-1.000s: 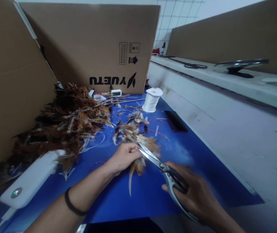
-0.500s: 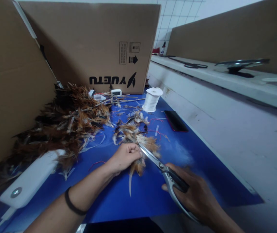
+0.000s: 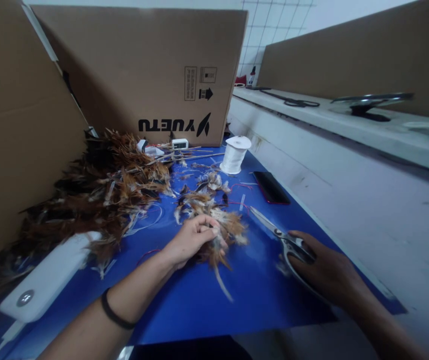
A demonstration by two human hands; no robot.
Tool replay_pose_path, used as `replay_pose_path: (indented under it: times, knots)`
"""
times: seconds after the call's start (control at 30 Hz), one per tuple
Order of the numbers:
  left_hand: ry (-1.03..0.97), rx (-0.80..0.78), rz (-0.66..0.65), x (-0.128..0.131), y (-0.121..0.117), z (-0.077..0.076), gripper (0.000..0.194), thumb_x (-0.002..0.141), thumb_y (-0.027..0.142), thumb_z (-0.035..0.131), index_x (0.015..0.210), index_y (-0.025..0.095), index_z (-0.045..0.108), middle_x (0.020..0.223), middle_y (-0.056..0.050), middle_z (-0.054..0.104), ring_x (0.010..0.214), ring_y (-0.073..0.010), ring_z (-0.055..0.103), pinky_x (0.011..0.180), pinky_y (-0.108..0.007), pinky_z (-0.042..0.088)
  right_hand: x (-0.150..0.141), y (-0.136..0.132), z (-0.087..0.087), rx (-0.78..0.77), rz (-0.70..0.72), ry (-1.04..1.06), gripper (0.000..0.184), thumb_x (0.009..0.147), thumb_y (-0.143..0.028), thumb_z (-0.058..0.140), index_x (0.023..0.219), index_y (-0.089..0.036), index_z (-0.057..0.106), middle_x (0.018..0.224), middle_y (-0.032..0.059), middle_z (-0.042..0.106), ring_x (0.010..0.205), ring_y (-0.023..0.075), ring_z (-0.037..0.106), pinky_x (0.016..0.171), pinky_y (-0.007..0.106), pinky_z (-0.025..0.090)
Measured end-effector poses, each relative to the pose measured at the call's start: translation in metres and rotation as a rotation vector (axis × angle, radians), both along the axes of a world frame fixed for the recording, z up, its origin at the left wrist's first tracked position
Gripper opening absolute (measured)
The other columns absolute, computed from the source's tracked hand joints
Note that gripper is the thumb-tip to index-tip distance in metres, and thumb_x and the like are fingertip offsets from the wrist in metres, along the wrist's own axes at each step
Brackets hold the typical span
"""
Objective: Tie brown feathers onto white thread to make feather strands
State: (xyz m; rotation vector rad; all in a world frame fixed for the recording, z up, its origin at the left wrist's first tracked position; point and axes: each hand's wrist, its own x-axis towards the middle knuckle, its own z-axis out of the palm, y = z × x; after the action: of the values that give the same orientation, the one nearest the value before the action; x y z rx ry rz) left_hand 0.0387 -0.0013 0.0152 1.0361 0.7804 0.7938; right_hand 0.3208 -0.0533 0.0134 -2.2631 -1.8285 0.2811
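Observation:
My left hand is closed, thumb against fingers, on some brown and white feathers that hang below it over the blue table. Behind it lies a loose heap of feathers. To the right, my right hand grips the handles of a pair of scissors, their blades together and pointing up and left, apart from the feathers. A small blurred pale scrap shows beneath the scissor handles; I cannot make out what it is.
A big feather pile fills the left side, with a white power bank and cable before it. A white spool and a phone lie to the right. A cardboard box stands behind; a white ledge runs along the right.
My right hand and the scissors have moved right, away from my left hand, and the blades have come clear of the feathers. The held feathers have swung slightly to the right.

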Motion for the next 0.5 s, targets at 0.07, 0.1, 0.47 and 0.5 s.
replay_pose_path:
  times: [0.07,0.1,0.47,0.5]
  knots:
    - [0.039,0.054,0.061,0.0,0.001,-0.003,0.026,0.071,0.034,0.067,0.084,0.016,0.055,0.06,0.002,0.059,0.053,-0.0087,0.055,0.055,-0.02,0.042,0.004,0.003,0.001,-0.016,-0.023,-0.022,0.047,0.076,-0.043,0.051,0.117,-0.02,0.054,0.084,0.0088,0.069,0.072,0.028,0.067,0.06,0.034,0.047]
    - [0.052,0.079,0.089,0.0,0.002,-0.003,0.024,0.071,0.034,0.068,0.081,0.015,0.056,0.059,0.003,0.057,0.052,-0.0066,0.052,0.053,-0.018,0.039,0.006,0.004,0.002,-0.01,-0.022,-0.027,0.046,0.076,-0.043,0.051,0.116,-0.02,0.054,0.083,0.0088,0.069,0.069,0.0275,0.067,0.059,0.033,0.046]
    - [-0.035,0.049,0.149,0.0,0.005,0.001,0.022,0.07,0.03,0.07,0.074,0.01,0.06,0.061,-0.001,0.059,0.052,-0.0078,0.055,0.056,-0.02,0.044,0.026,0.01,-0.005,0.059,0.169,-0.235,0.047,0.081,-0.039,0.05,0.123,-0.018,0.055,0.118,0.0115,0.062,0.098,0.0293,0.063,0.077,0.039,0.049]
    - [-0.045,0.043,0.155,0.0,0.005,0.001,0.022,0.07,0.029,0.07,0.074,0.01,0.06,0.062,-0.002,0.06,0.053,-0.0081,0.055,0.056,-0.021,0.046,0.027,0.012,-0.006,0.077,0.187,-0.259,0.045,0.08,-0.037,0.05,0.121,-0.018,0.057,0.115,0.012,0.064,0.097,0.0296,0.063,0.077,0.04,0.049]
